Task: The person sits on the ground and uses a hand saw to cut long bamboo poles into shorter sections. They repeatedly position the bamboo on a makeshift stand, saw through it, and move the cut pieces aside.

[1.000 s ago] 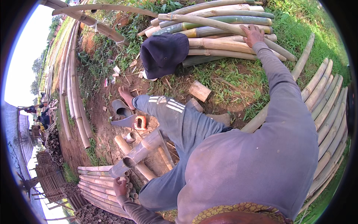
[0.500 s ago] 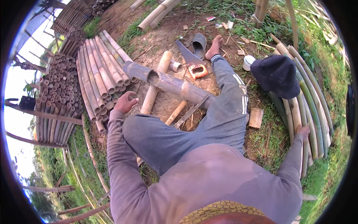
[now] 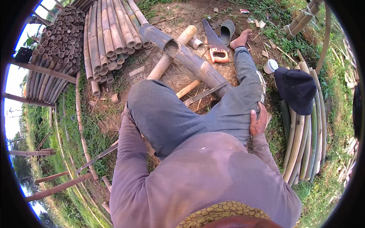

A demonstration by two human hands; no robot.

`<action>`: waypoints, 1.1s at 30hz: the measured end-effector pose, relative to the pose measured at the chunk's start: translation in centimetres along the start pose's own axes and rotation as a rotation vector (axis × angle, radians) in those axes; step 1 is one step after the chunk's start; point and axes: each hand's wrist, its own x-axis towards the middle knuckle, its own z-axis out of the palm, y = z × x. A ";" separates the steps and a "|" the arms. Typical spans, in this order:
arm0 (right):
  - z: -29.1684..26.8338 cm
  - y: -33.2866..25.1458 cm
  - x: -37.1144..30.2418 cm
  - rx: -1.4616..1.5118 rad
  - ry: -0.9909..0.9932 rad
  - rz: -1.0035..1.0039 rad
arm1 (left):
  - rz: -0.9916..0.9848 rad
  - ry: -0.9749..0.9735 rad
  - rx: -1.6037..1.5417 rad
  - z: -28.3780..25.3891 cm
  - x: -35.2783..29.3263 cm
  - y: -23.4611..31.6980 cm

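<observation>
My right hand (image 3: 258, 121) lies on my right thigh, fingers apart and holding nothing. Beside my bent left knee, my left hand (image 3: 124, 110) is mostly covered by the leg, so its fingers are hidden. In front of me a thick dark bamboo tube (image 3: 199, 69) with a cut opening lies across a paler bamboo pole (image 3: 159, 67); its near end reaches my right leg. A flat metal blade (image 3: 205, 94) sits by that end. Beyond the tube, a handsaw (image 3: 213, 36) with an orange and white handle lies on the ground.
A bamboo bundle (image 3: 110, 34) lies at the far left, near a stack of short tubes (image 3: 62, 32). On the right a dark cap (image 3: 295, 90) rests on bamboo poles (image 3: 298, 142), beside a white cup (image 3: 270, 66). A dark clog (image 3: 227, 32) lies by my bare foot. Another long blade (image 3: 97, 156) is left of my forearm.
My right hand has left the bamboo poles on the right and come to my thigh. My left hand has dropped from in front of the knee to its outer side. The view has shifted.
</observation>
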 end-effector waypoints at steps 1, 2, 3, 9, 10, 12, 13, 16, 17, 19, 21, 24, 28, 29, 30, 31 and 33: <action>-0.5 0.4 0.5 0.012 -0.040 0.015 | -0.030 0.002 -0.009 0.4 -2.0 -1.9; -1.0 0.9 0.7 0.024 -0.082 0.030 | -0.069 0.017 -0.027 1.1 -4.0 -4.2; -1.7 1.3 0.8 -0.014 -0.054 0.033 | -0.092 0.018 -0.053 2.2 -4.4 -6.0; -0.5 0.4 0.7 -0.092 -0.015 0.076 | -0.123 0.235 -0.202 3.4 -6.8 -13.5; -0.2 0.0 0.7 -0.077 -0.014 0.109 | -0.101 0.271 -0.213 2.6 -6.5 -13.4; 0.5 -1.6 1.6 -0.003 0.018 0.097 | -0.044 0.348 -0.236 0.1 -4.4 -12.3; 0.7 -2.7 1.9 0.030 0.023 0.092 | -0.023 0.385 -0.240 -1.4 -3.5 -11.8; 1.3 -3.2 3.3 -0.057 0.046 0.013 | 0.018 0.457 -0.257 -5.1 -0.5 -10.3; 1.4 -3.2 3.7 -0.094 0.050 -0.017 | 0.016 0.470 -0.256 -5.7 0.7 -10.2; 1.3 -3.2 4.0 -0.086 0.045 -0.037 | -0.009 0.483 -0.260 -5.7 2.1 -10.7; 1.6 -3.3 4.0 -0.119 0.035 -0.079 | -0.037 0.509 -0.259 -5.7 1.5 -11.9; 1.4 -4.2 4.0 -0.224 0.018 -0.122 | -0.063 0.530 -0.249 -5.1 0.6 -13.6; 0.7 -4.6 4.8 -0.326 0.038 -0.191 | -0.087 0.501 -0.238 -2.2 -0.6 -16.3; 0.9 -5.0 5.4 -0.332 0.039 -0.218 | -0.094 0.497 -0.236 -1.8 -1.5 -17.2; 1.3 -5.8 5.8 -0.372 0.026 -0.224 | -0.105 0.500 -0.242 -1.7 -2.6 -17.9; 1.7 -5.8 6.2 -0.413 0.001 -0.248 | -0.114 0.501 -0.251 -1.4 -3.3 -18.6; 2.5 -7.7 6.9 -0.448 -0.104 -0.220 | -0.131 0.517 -0.255 -1.4 -4.9 -19.4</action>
